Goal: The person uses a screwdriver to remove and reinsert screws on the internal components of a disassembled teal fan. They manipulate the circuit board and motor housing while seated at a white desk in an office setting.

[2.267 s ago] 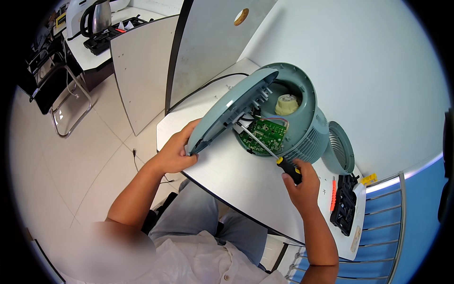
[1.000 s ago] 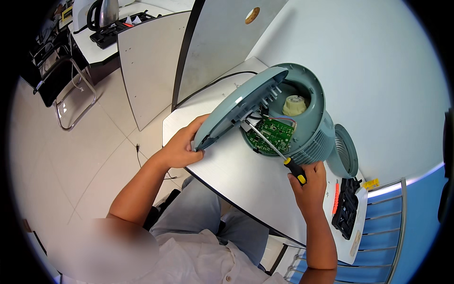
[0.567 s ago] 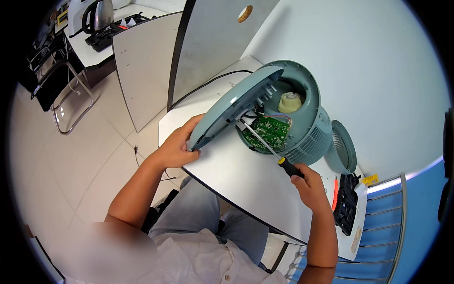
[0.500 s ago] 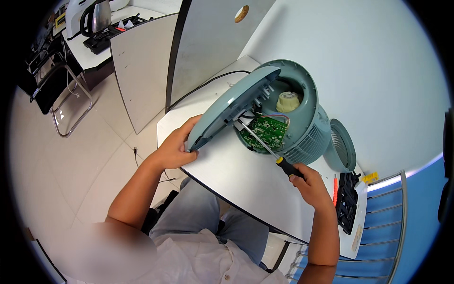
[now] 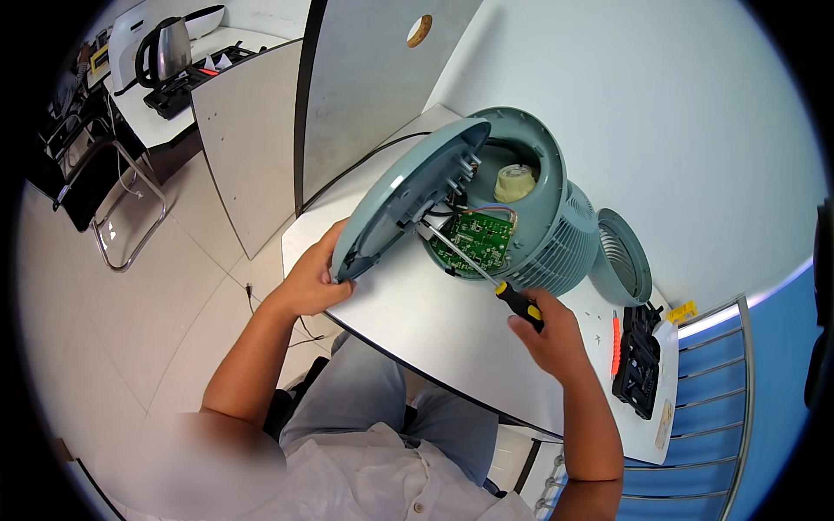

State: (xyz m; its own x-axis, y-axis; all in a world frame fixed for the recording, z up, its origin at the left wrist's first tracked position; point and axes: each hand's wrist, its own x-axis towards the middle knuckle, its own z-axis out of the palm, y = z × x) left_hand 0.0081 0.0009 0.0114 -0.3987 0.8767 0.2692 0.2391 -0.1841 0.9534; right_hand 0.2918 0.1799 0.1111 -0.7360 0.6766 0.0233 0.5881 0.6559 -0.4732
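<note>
My left hand [image 5: 316,280] grips the lower left edge of a round grey-green cover [image 5: 382,187], which is tilted up from a grey-green appliance body with slotted sides [image 5: 560,247]. Between my right hand's fingers is the black and yellow handle of a screwdriver [image 5: 519,306]; my right hand [image 5: 549,334] is closed round it. The screwdriver's long shaft reaches up and left to a white part at the inside of the cover. A green circuit board [image 5: 476,240] with wires lies at the opening, below a cream-coloured round part [image 5: 515,183] inside the body.
Right of the body stands a grey-green ring-shaped part [image 5: 627,260]. A black tool case [image 5: 640,365] and an orange-red tool [image 5: 616,343] lie on the white table [image 5: 417,334]. A grey partition [image 5: 369,87] rises behind, and a metal railing [image 5: 743,382] runs along the right.
The view has shifted slightly, moving the scene a little leftward. My right hand's fingers have loosened or shifted on the screwdriver handle; the tip stays at the cover's white part.
</note>
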